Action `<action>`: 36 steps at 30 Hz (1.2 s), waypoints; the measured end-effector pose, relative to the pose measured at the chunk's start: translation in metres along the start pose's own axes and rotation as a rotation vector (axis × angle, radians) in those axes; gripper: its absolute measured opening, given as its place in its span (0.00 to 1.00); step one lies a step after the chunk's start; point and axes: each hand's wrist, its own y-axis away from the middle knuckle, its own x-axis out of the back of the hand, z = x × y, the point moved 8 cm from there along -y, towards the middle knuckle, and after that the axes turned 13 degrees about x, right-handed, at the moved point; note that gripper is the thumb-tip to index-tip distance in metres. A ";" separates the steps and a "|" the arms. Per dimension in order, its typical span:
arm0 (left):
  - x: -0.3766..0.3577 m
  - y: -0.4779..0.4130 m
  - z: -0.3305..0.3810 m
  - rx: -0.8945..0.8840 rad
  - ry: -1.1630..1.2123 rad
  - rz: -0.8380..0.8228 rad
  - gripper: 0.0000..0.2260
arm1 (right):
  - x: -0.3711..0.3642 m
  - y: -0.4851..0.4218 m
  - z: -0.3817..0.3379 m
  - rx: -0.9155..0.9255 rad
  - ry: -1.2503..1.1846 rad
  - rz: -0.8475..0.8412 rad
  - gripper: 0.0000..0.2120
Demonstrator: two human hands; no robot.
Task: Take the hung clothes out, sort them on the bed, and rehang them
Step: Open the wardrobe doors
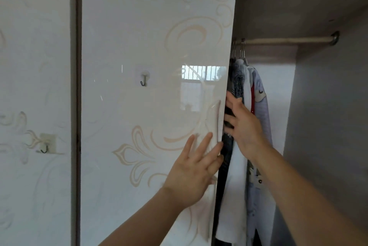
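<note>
The wardrobe door (149,46) fills most of what we see: a glossy white panel with pale beige swirls, its right edge running from the top down past our hands. Left of it, across a dark vertical gap, stands a second panel (33,66) with the same pattern. Right of the door's edge the wardrobe compartment (328,106) lies open, with grey walls and a shelf above.

The hung clothes (258,118) are bunched at the left end of this opening, just beside the door's edge and partly hidden behind it: a dark garment nearest the door, then a white one, then a pale lilac one with a red strip showing. To their right the compartment stands free as far as the side wall. The rail (288,40) runs bare from the hangers to its wall bracket.

Our left hand (191,172) lies flat on the door's face near its right edge, fingers straight and spread. Our right hand (245,126) is inside the opening in front of the clothes, fingers spread, with their tips against the door's edge.

The wire hanger hooks (240,46) sit close together on the rail. One small stick-on hook (143,79) is on the door, and another (46,146) is on the left panel.
</note>
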 end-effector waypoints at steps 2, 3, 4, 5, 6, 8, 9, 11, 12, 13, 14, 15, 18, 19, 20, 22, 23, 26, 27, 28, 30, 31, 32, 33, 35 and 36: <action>0.009 0.006 0.000 0.006 -0.001 0.005 0.23 | 0.001 0.005 -0.003 -0.024 -0.053 -0.053 0.21; 0.015 0.010 0.000 0.013 -0.006 0.009 0.24 | 0.000 0.008 -0.005 -0.024 -0.082 -0.078 0.22; 0.022 0.013 0.000 0.024 -0.006 0.018 0.24 | 0.000 0.012 -0.008 -0.022 -0.111 -0.098 0.23; 0.030 0.017 0.000 0.038 0.003 0.027 0.23 | -0.002 0.016 -0.011 -0.022 -0.138 -0.114 0.23; 0.038 0.021 0.000 0.054 0.018 0.031 0.23 | -0.003 0.019 -0.015 -0.022 -0.163 -0.125 0.23; 0.054 0.028 0.001 0.079 0.031 0.030 0.23 | -0.009 0.028 -0.023 -0.019 -0.211 -0.146 0.24; 0.062 0.032 0.001 0.086 0.025 0.035 0.22 | -0.012 0.032 -0.028 -0.018 -0.233 -0.161 0.25; 0.075 0.039 0.000 0.101 -0.004 0.051 0.20 | -0.020 0.041 -0.036 -0.026 -0.257 -0.193 0.27; 0.080 0.042 -0.001 0.108 -0.016 0.057 0.19 | -0.024 0.045 -0.041 -0.029 -0.266 -0.209 0.28; 0.086 0.045 -0.002 0.114 -0.023 0.059 0.19 | -0.028 0.050 -0.047 -0.032 -0.277 -0.225 0.28; 0.091 0.048 -0.005 0.120 -0.028 0.058 0.19 | -0.032 0.054 -0.052 -0.036 -0.289 -0.239 0.28; 0.096 0.050 -0.008 0.128 -0.037 0.050 0.20 | -0.035 0.058 -0.057 -0.044 -0.303 -0.251 0.28; 0.108 0.059 -0.018 0.149 -0.071 0.022 0.22 | -0.047 0.068 -0.069 -0.074 -0.329 -0.279 0.26; 0.113 0.063 -0.020 0.155 -0.069 0.013 0.22 | -0.050 0.071 -0.074 -0.079 -0.338 -0.290 0.26; 0.120 0.068 -0.024 0.157 -0.066 0.004 0.23 | -0.056 0.076 -0.080 -0.078 -0.348 -0.296 0.26; 0.128 0.076 -0.028 0.174 -0.073 -0.003 0.25 | -0.065 0.082 -0.089 -0.076 -0.371 -0.318 0.26; 0.132 0.080 -0.029 0.189 -0.082 -0.002 0.26 | -0.069 0.086 -0.093 -0.076 -0.381 -0.331 0.25; 0.148 0.095 -0.039 0.254 -0.116 0.008 0.29 | -0.094 0.097 -0.106 -0.066 -0.400 -0.384 0.24; 0.154 0.102 -0.044 0.287 -0.122 0.016 0.30 | -0.104 0.101 -0.111 -0.055 -0.408 -0.406 0.24; 0.161 0.109 -0.051 0.319 -0.123 0.026 0.30 | -0.115 0.104 -0.116 -0.037 -0.414 -0.423 0.23; 0.177 0.125 -0.067 0.357 -0.125 0.045 0.30 | -0.139 0.109 -0.124 0.014 -0.414 -0.449 0.21; 0.184 0.133 -0.076 0.361 -0.131 0.048 0.30 | -0.152 0.112 -0.128 0.045 -0.414 -0.456 0.19; 0.191 0.140 -0.085 0.361 -0.143 0.048 0.29 | -0.166 0.114 -0.130 0.074 -0.413 -0.455 0.19; 0.199 0.147 -0.093 0.358 -0.161 0.045 0.29 | -0.179 0.115 -0.133 0.100 -0.414 -0.455 0.18; 0.212 0.160 -0.109 0.352 -0.204 0.033 0.29 | -0.207 0.117 -0.137 0.154 -0.410 -0.448 0.20; 0.218 0.166 -0.116 0.351 -0.229 0.022 0.29 | -0.219 0.117 -0.140 0.185 -0.397 -0.439 0.20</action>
